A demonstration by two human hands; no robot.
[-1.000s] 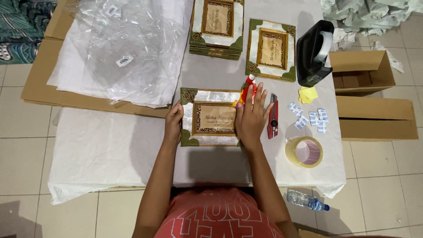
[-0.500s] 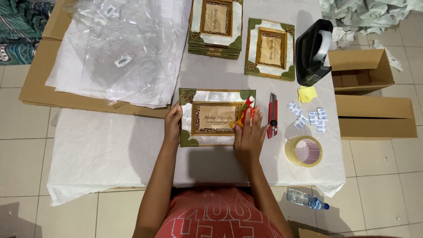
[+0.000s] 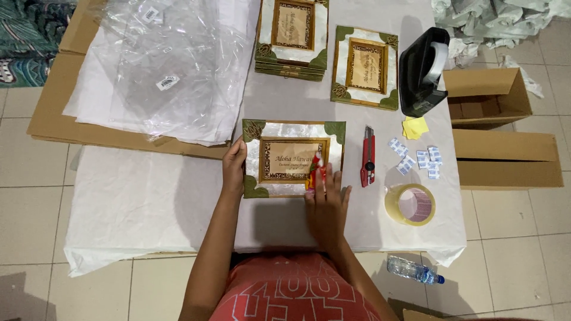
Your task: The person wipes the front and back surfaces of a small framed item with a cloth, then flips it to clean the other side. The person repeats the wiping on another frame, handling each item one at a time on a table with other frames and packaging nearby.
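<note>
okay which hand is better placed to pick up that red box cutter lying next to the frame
Right. The right hand rests on the frame's right side, holding a small red tube, close to the red cutter. The left hand steadies the frame's far left edge.

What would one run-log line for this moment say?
left hand: grips picture frame edge | right hand: holds small red tube on frame | red cutter: beside

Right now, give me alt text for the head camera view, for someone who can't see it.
A person steadies a decorative picture frame on a white-covered table, left hand on its left edge, right hand holding a small red tube against its lower right. A red utility knife, tape roll and black tape dispenser lie to the right.
</note>
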